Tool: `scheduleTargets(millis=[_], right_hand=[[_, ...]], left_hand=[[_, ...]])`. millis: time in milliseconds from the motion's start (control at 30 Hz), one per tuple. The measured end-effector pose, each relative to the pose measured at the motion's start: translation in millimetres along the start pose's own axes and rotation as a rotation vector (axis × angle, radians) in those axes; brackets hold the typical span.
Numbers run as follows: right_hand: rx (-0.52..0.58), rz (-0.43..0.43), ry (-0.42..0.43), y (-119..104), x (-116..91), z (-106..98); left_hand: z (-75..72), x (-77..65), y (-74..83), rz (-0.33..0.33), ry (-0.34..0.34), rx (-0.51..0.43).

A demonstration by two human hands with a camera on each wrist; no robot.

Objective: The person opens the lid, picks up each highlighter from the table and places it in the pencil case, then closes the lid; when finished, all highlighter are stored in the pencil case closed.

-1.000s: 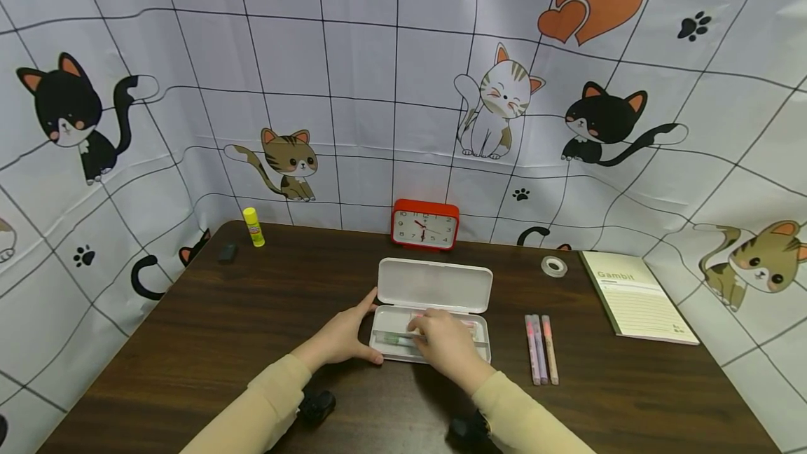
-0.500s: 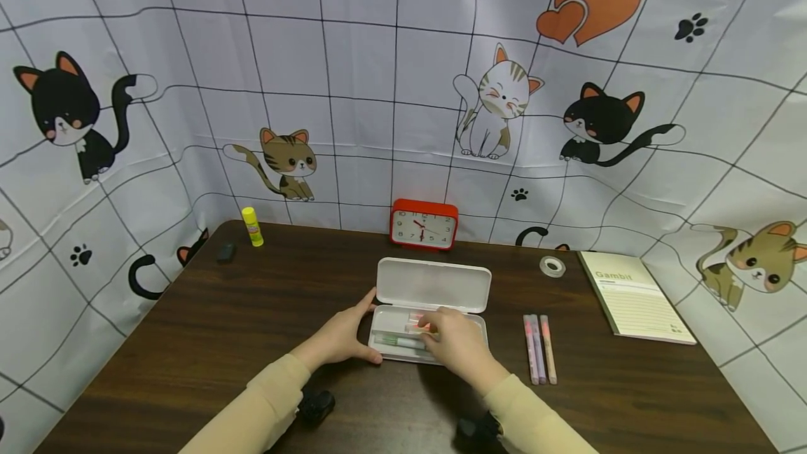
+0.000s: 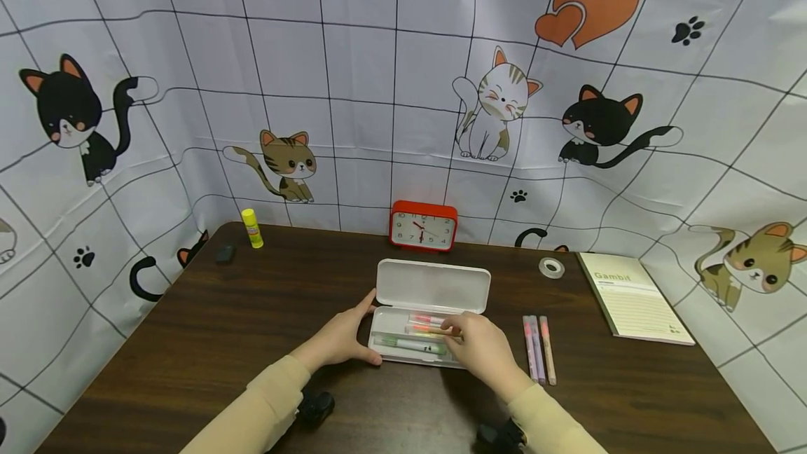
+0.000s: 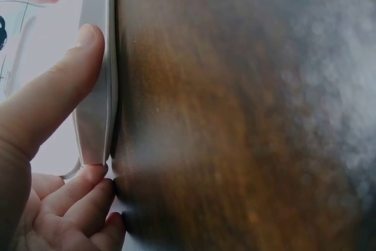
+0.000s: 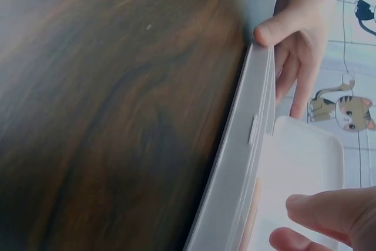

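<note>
A white pencil case (image 3: 384, 321) lies on the dark wooden table with its lid (image 3: 433, 286) raised toward the back. My left hand (image 3: 340, 336) grips the case's left end, the thumb on the front wall and the fingers round the side. Inside lie a pink pen (image 3: 424, 319), an orange-tipped pen (image 3: 419, 331) and a green pen (image 3: 406, 345). My right hand (image 3: 482, 349) is over the case's right half, fingertips at the right ends of these pens. In the right wrist view, its thumb (image 5: 311, 207) and a finger stand apart, with nothing visible between them.
Three pens (image 3: 539, 350) lie right of the case. A red clock (image 3: 424, 225) stands behind it. Farther right are a tape roll (image 3: 551, 268) and a notepad (image 3: 637, 298). At the back left stand a yellow glue stick (image 3: 252, 228) and a small dark block (image 3: 225, 253).
My right hand has shifted right along the case, uncovering more of the pens inside. The left hand keeps its hold on the case's left end.
</note>
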State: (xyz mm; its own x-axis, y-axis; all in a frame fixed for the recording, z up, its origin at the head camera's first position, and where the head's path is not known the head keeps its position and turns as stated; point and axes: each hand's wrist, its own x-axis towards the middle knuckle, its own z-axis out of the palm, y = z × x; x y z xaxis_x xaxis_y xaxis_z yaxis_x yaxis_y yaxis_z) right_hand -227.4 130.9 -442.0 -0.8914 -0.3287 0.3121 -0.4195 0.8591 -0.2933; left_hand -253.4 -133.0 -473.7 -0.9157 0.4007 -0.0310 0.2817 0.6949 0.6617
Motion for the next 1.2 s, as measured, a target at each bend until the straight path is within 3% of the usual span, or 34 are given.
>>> scheduleTargets(millis=[533, 1200], right_hand=[[0.061, 0.111, 0.005, 36, -21, -11], [0.066, 0.315, -0.038, 102, -54, -48]], left_hand=[[1.3, 1.4, 2.8, -0.012, 0.008, -0.019], [1.6, 1.1, 0.5, 0.002, 0.009, 0.002]])
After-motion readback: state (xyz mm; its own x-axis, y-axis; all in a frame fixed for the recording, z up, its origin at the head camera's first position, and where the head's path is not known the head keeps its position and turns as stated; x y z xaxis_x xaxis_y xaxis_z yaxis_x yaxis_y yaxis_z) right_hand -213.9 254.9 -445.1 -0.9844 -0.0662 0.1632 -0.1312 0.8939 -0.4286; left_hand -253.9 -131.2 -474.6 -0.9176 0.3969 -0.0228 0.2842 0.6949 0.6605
